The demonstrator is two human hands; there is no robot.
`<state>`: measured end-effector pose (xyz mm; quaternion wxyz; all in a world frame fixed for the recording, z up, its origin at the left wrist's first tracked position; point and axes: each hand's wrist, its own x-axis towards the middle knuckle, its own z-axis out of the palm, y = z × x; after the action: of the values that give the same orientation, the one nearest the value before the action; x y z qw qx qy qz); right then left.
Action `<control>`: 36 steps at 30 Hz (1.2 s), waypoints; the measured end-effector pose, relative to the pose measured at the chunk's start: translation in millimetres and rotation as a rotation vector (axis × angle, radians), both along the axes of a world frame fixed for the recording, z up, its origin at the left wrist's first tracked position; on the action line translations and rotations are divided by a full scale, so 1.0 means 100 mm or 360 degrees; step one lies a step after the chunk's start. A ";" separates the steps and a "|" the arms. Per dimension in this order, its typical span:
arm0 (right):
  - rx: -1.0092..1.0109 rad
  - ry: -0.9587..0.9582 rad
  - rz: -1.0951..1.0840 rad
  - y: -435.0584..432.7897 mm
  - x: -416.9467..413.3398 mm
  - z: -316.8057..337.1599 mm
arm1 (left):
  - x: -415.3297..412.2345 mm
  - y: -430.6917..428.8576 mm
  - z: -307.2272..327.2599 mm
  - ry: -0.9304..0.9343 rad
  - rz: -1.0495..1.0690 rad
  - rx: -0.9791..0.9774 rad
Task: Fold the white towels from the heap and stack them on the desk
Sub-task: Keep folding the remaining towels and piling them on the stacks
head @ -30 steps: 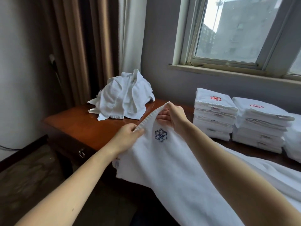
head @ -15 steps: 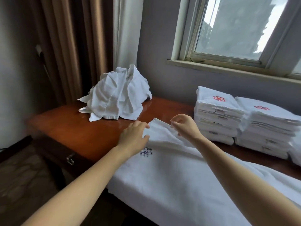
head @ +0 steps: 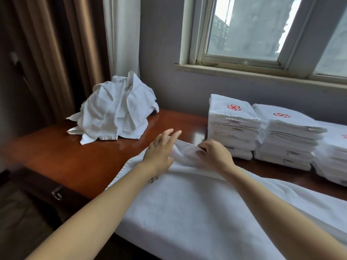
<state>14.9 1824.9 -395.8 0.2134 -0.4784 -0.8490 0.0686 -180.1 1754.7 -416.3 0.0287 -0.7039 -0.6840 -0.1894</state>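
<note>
While a second ago both hands held the towel's short edge up in the air, that edge now lies flat on the desk (head: 62,158), so the towel (head: 187,203) has gone from lifted to laid out. It runs from mid-desk, just short of the stacks, down over the desk's near edge and off the lower right of the view. Left hand (head: 159,152) lies flat on the cloth near its far left corner, fingers spread and reaching past the hem, pressing or smoothing, gripping nothing. Right hand (head: 214,154) is curled over a raised wrinkle at the far edge, fingertips pinching that cloth. A dark embroidered logo (head: 153,179) peeks out beside the left wrist, mostly hidden.

Heap (head: 116,113) of unfolded white towels sits at the desk's far left corner, well apart from the hands. Three folded stacks stand along the far right edge under the window (head: 253,30): first stack (head: 232,126), second stack (head: 285,137), third stack (head: 334,156), partly cut off by the frame.

Judgement: spreading step nearly done, the wrinkle needs flattening before the first fold. Much is already folded, but a sizeable heap remains.
</note>
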 end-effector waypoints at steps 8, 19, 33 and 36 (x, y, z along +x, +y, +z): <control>0.0208 0.0225 0.0223 -0.14 0.19 0.37 | -0.01 0.12 0.55 -0.0031 -0.0351 -0.0023; 0.0168 0.0142 0.0414 -0.74 0.19 0.48 | -0.03 -0.66 0.77 0.0253 -0.0395 -0.0012; -0.0366 -0.0086 0.0563 -1.16 0.07 0.01 | -0.29 -1.32 0.62 0.1140 0.0376 -0.0878; -0.0255 -0.0019 0.0498 -1.12 0.01 -0.02 | -0.26 -1.28 0.59 0.1114 0.0553 -0.0884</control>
<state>16.0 1713.4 -397.6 0.1563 -0.3563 -0.9062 0.1657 -206.3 1626.7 -356.8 0.0995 -0.5816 -0.7655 0.2564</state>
